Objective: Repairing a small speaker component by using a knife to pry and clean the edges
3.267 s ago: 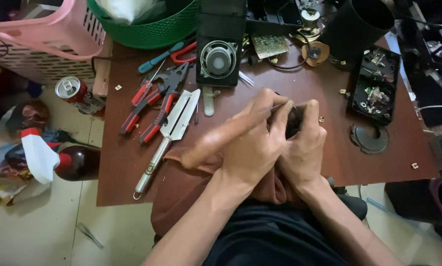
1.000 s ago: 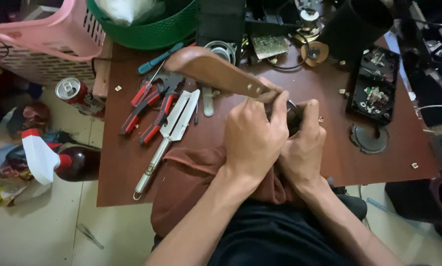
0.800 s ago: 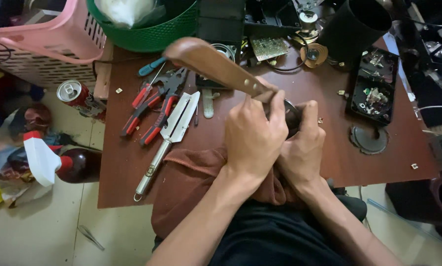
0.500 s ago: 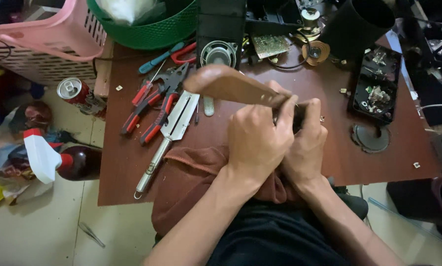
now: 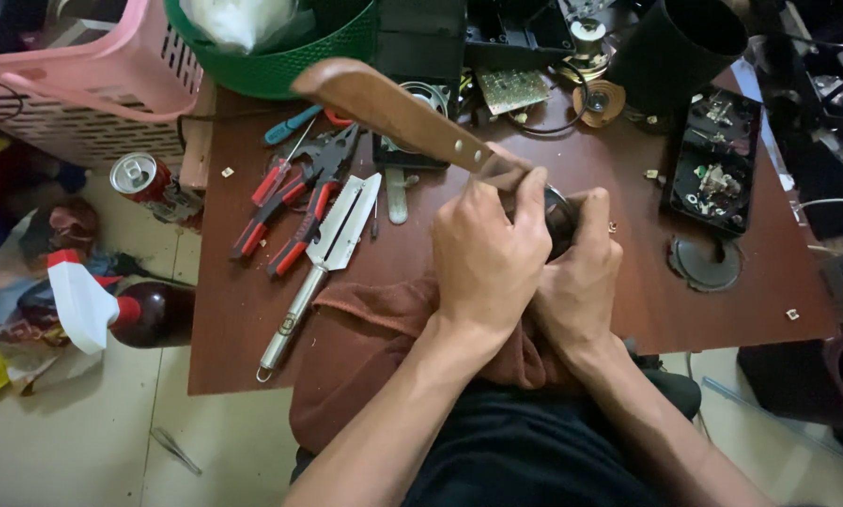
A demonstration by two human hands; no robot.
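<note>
1. Left hand [image 5: 489, 253]: fingers clenched on one knife [image 5: 398, 111], gripped near the blade end; wooden handle angles up and away from the hands, two rivets visible.
2. Right hand [image 5: 579, 272]: fingers wrapped around one dark round part [image 5: 560, 218], mostly hidden; knife meets it between the two hands.
3. One brown cloth [image 5: 365, 343] lies under both hands, at the near edge of the table [image 5: 628, 310].
4. Left of the hands: two red-handled pliers [image 5: 294, 202], one steel peeler [image 5: 323, 263], one blue screwdriver [image 5: 292, 124].
5. Right of the hands: one black tray [image 5: 712, 160] of small parts.
6. Beyond the hands: one green basket [image 5: 280, 66], one pink basket [image 5: 92, 84].
</note>
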